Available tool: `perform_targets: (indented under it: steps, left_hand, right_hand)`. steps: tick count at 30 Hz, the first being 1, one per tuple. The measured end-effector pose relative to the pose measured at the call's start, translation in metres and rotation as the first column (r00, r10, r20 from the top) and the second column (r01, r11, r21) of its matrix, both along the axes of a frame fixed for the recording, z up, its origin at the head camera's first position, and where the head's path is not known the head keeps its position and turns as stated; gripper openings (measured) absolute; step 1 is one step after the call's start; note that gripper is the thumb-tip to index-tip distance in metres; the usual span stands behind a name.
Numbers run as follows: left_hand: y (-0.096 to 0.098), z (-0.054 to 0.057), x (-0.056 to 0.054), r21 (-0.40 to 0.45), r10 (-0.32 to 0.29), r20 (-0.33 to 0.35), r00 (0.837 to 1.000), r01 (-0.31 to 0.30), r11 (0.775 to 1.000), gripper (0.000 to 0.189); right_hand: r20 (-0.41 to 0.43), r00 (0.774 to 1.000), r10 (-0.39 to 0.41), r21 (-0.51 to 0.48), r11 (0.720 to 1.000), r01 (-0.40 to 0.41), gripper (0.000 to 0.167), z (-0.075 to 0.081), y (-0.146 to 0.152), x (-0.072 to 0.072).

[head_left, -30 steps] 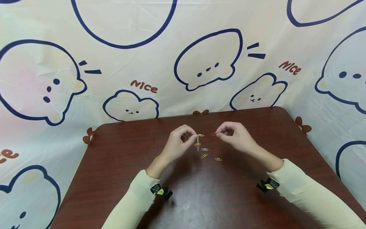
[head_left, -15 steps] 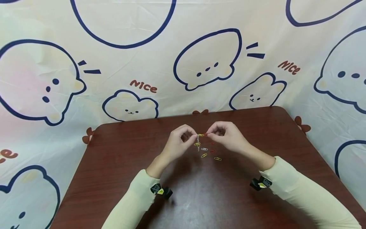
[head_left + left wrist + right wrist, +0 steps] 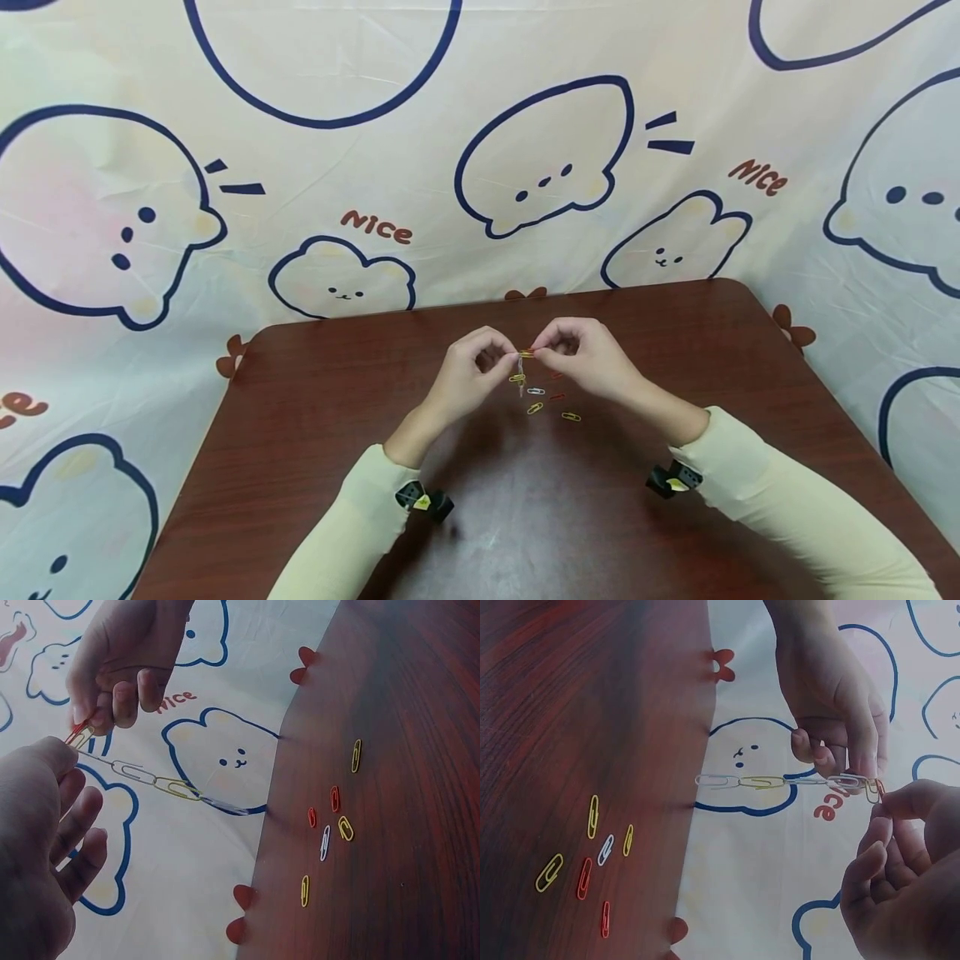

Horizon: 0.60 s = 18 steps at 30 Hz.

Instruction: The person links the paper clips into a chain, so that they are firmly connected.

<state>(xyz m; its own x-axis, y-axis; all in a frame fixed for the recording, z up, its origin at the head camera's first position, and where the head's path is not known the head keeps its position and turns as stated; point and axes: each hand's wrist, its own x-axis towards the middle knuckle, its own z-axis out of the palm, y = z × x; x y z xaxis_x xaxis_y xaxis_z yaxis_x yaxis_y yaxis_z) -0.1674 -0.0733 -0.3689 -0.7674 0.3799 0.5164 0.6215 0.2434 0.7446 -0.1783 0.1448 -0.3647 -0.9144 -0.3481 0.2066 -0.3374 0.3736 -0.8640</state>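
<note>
My left hand [image 3: 476, 371] pinches the top of a hanging paper clip chain [image 3: 762, 781] between thumb and fingertips. White and yellow clips make up that chain, and its lower end dangles free above the table. A yellow paper clip [image 3: 872, 792] sticks out from the left fingertips toward the right hand. My right hand [image 3: 588, 354] pinches a red paper clip [image 3: 75, 736] right at this yellow one. The two clips overlap or touch; whether they are hooked together cannot be told. Fingertips partly cover both clips.
Loose clips lie on the dark red-brown table [image 3: 315, 467] below the hands: a white clip [image 3: 536, 391], two red ones, including this red clip [image 3: 584, 878], and three yellow, including this yellow clip [image 3: 572, 417]. A patterned cloth [image 3: 420, 167] hangs behind the table.
My right hand has moved left with the red paper clip, bringing it up to the yellow clip at the left fingertips. The left hand has stayed nearly still.
</note>
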Motion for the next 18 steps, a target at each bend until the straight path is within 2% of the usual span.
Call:
perform_targets:
  steps: [7, 9, 12, 18]
  left_hand:
    - [-0.001, -0.027, -0.017, -0.009, 0.008, 0.004, 1.000, -0.008, 1.000, 0.006]
    - [-0.002, -0.032, -0.020, -0.004, 0.007, 0.000, 1.000, -0.007, 1.000, 0.007]
    - [-0.003, -0.035, -0.022, 0.003, -0.003, -0.011, 1.000, 0.003, 1.000, 0.007]
    - [-0.004, -0.033, -0.022, 0.006, -0.016, -0.022, 1.000, 0.016, 1.000, 0.007]
  right_hand:
    - [0.020, 0.999, -0.034, 0.015, 0.999, 0.033, 0.004, 0.003, -0.001, 0.002]
    - [0.025, 0.999, -0.040, 0.021, 0.999, 0.039, 0.003, 0.003, -0.001, 0.002]
    - [0.031, 0.998, -0.046, 0.028, 0.999, 0.045, 0.003, 0.002, -0.001, 0.002]
    - [0.053, 0.998, -0.045, 0.029, 0.999, 0.043, 0.004, 0.002, 0.001, 0.001]
